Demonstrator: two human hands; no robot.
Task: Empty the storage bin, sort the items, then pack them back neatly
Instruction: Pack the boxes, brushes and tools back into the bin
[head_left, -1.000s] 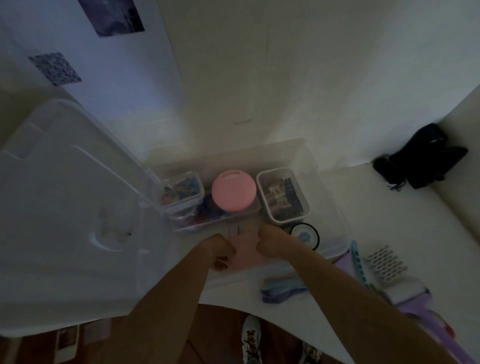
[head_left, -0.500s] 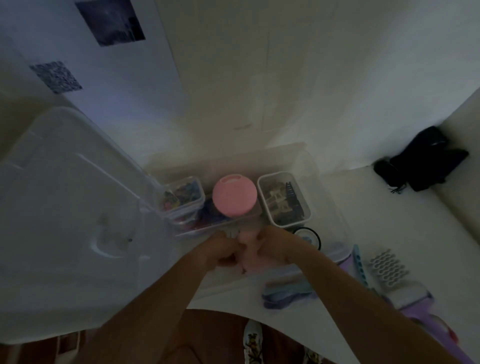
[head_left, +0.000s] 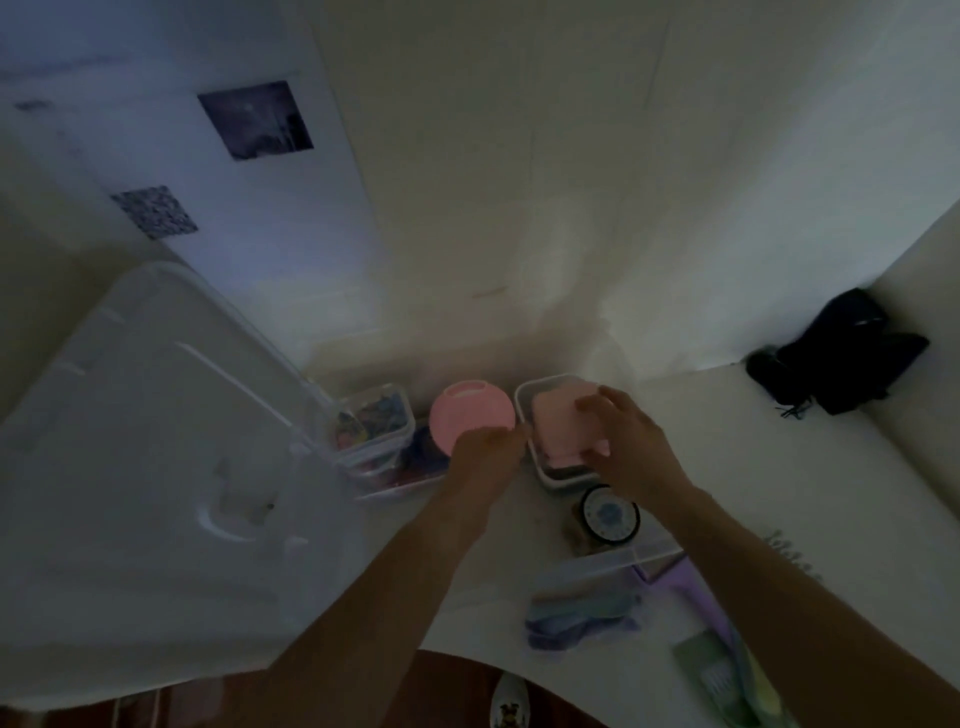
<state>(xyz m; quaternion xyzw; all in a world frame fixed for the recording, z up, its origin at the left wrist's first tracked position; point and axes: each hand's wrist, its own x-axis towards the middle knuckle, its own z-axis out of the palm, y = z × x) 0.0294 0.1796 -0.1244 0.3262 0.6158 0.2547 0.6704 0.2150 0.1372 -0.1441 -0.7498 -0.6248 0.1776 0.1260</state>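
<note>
A clear storage bin (head_left: 613, 560) stands on the white table. Inside at the back are a small clear box of colourful bits (head_left: 371, 421), a pink round lid (head_left: 467, 413) and a white open container (head_left: 558, 486). A folded pink cloth (head_left: 561, 426) lies on top of the white container. My right hand (head_left: 626, 449) lies over the cloth's right side, its fingers curved on the top. At the cloth's left edge my left hand (head_left: 488, 457) holds it with curled fingers. A round black-rimmed jar (head_left: 610, 514) sits in the bin near my right wrist.
The bin's big clear lid (head_left: 156, 467) leans at the left. Purple and teal cloths (head_left: 576, 618) and a green item (head_left: 711, 670) lie on the table in front of the bin. A black bag (head_left: 841, 353) sits in the far right corner by the wall.
Both hands folded the pink cloth at the bin's front, then carried it back and right onto the white container. The camera tilted up a little.
</note>
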